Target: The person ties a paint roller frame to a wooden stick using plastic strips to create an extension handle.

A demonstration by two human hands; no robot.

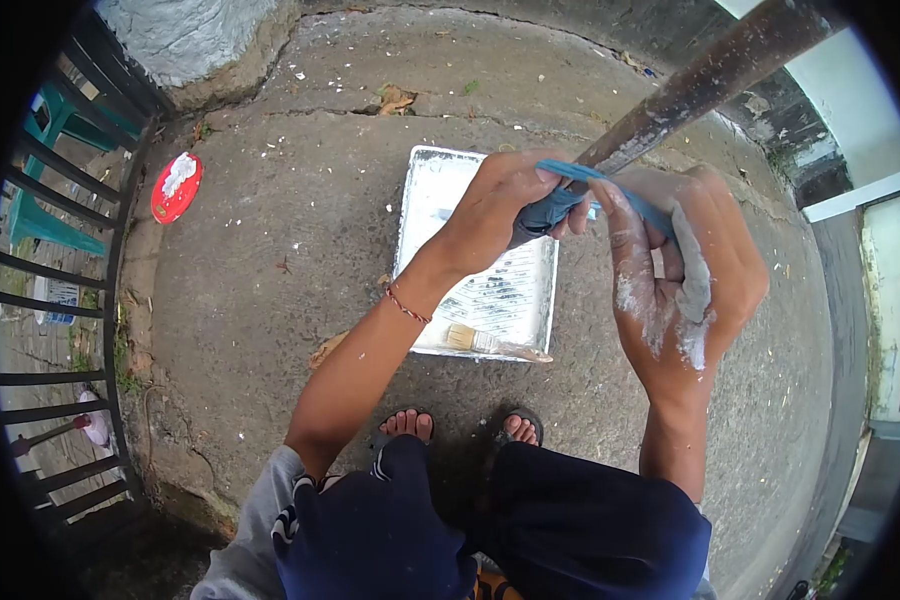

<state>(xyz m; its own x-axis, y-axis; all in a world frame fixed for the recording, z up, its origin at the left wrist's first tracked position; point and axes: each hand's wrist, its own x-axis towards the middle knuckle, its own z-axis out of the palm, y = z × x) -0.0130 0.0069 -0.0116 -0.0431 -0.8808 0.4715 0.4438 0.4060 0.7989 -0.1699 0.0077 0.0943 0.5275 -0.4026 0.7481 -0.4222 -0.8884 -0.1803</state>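
Note:
My left hand (500,205) is closed around the lower end of a paint-speckled pole (705,85), where a blue strip (545,215) is wound about it. The strip looks like stretchy cloth or rubber. A loose length of it runs across to my right hand (705,265), which pinches it between bent fingers. White paint smears the thumb and palm of that hand. Below my hands lies a white paint tray (407,235) with paint and a ribbed slope. A paintbrush (475,340) rests across the tray's near end, its bristles pointing left.
On the concrete ground (280,230), a red lid (177,188) with white paint on it lies to the left. A dark metal fence (110,330) runs along that side, with a green plastic chair (55,225) behind it. My sandalled feet (407,425) stand just before the tray.

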